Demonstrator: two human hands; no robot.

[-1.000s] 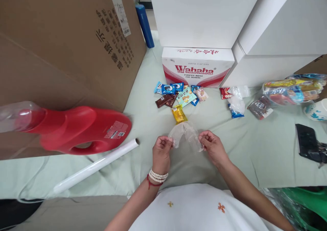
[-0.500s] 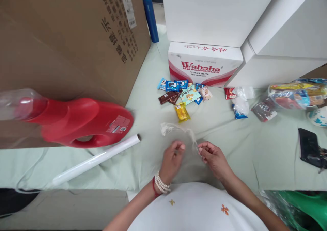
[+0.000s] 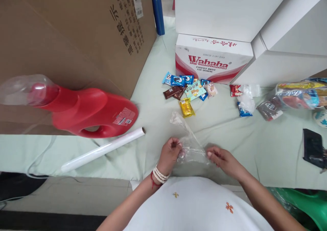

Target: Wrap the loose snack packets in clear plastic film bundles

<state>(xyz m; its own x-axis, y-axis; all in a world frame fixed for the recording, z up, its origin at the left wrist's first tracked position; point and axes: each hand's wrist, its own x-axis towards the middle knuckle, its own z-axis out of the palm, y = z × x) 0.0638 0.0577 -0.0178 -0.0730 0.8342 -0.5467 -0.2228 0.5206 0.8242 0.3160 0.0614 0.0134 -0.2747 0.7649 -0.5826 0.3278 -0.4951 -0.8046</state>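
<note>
Both hands hold a crumpled sheet of clear plastic film (image 3: 190, 146) low over the pale green cloth (image 3: 230, 132). My left hand (image 3: 170, 154), with a bead bracelet at the wrist, pinches the film's left edge with closed fingers. My right hand (image 3: 222, 159) pinches its right edge. One corner of the film sticks up toward a yellow snack packet (image 3: 186, 107). Beyond that packet lies a pile of small wrapped snacks (image 3: 187, 87).
A red detergent jug (image 3: 84, 112) lies on its side at left, with a white roll (image 3: 102, 150) in front of it. A large cardboard box (image 3: 71, 37), a Wahaha carton (image 3: 212, 62) and white boxes stand behind. More snacks (image 3: 293, 96) and a black object (image 3: 313, 147) lie right.
Both hands have dropped closer to my body and spread the film out sideways. The film was bunched up between raised hands before; it now hangs lower and flatter. The camera tilted slightly.
</note>
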